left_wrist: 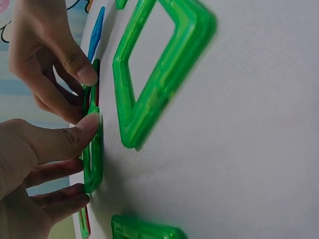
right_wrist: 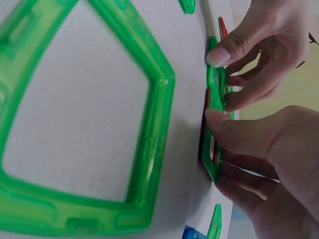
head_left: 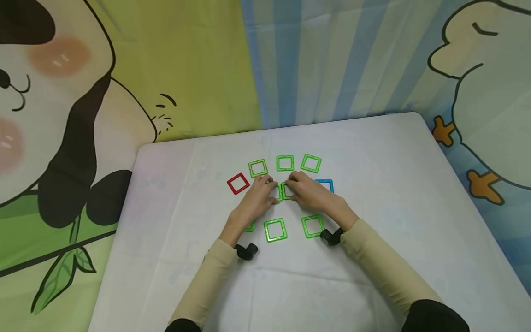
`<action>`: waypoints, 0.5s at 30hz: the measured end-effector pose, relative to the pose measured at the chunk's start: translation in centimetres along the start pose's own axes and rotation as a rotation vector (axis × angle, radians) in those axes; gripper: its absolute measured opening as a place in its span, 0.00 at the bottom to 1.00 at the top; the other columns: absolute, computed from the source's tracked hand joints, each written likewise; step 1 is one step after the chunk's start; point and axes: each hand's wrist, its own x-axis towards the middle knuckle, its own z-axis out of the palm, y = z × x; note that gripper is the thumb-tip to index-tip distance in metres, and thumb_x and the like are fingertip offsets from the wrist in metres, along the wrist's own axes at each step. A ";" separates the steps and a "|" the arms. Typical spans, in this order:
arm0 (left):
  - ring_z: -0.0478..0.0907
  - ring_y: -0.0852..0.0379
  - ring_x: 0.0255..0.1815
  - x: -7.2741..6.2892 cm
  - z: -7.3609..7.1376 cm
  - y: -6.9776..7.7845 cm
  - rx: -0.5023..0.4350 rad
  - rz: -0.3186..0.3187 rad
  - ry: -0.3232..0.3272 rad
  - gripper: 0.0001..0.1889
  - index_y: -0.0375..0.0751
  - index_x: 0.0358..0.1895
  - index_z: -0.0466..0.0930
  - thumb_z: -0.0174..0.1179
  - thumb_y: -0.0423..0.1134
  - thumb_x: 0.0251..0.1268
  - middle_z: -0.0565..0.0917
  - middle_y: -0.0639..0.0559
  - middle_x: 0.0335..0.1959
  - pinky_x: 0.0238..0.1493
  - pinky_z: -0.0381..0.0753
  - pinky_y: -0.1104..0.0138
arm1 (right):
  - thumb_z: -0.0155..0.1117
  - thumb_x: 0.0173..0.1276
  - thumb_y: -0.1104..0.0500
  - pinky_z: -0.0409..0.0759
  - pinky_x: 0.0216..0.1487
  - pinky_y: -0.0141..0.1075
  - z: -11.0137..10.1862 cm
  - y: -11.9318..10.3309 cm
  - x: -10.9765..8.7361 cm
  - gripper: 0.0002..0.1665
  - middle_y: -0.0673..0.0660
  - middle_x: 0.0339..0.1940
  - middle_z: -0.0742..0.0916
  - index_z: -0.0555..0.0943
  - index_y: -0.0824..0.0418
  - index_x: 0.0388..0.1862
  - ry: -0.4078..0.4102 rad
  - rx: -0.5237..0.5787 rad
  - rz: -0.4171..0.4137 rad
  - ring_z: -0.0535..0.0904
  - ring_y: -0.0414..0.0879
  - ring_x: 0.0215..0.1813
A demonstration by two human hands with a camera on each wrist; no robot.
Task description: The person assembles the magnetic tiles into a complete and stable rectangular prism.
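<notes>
My left hand (head_left: 258,197) pinches a green square magnetic tile (left_wrist: 95,162) between thumb and fingers. Opposite it, my right hand (head_left: 309,191) pinches another green square tile (right_wrist: 208,149) the same way. The two hollow tiles meet edge to edge at the middle of the group. Dark red edges (right_wrist: 204,119) show along the held tiles in the wrist views; whether they belong to separate tiles I cannot tell. Beyond the right fingers, a blue square tile (head_left: 326,181) is partly covered by that hand. To the left of my left hand lies a red square tile (head_left: 238,183).
Green square tiles lie in a row behind the hands, including a middle one (head_left: 285,163). Nearer me are more, such as one (head_left: 275,230) between the forearms and another (head_left: 313,226) by the right wrist. A white cloth covers the table (head_left: 166,258); printed curtains stand behind it.
</notes>
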 end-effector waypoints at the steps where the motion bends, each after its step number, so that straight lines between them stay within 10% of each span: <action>1: 0.68 0.46 0.66 -0.2 -0.1 0.0 -0.001 -0.002 0.003 0.26 0.34 0.64 0.80 0.72 0.40 0.65 0.77 0.43 0.62 0.67 0.74 0.57 | 0.72 0.69 0.63 0.80 0.59 0.46 0.0 -0.1 0.1 0.26 0.65 0.58 0.81 0.80 0.71 0.63 -0.001 -0.002 -0.005 0.78 0.57 0.58; 15: 0.74 0.47 0.59 -5.7 -3.0 -1.3 0.056 -0.056 -0.099 0.28 0.32 0.64 0.80 0.72 0.44 0.65 0.80 0.42 0.58 0.60 0.79 0.56 | 0.72 0.69 0.63 0.80 0.58 0.46 -0.3 -0.5 0.4 0.26 0.65 0.56 0.81 0.79 0.72 0.64 -0.022 0.025 0.015 0.77 0.57 0.57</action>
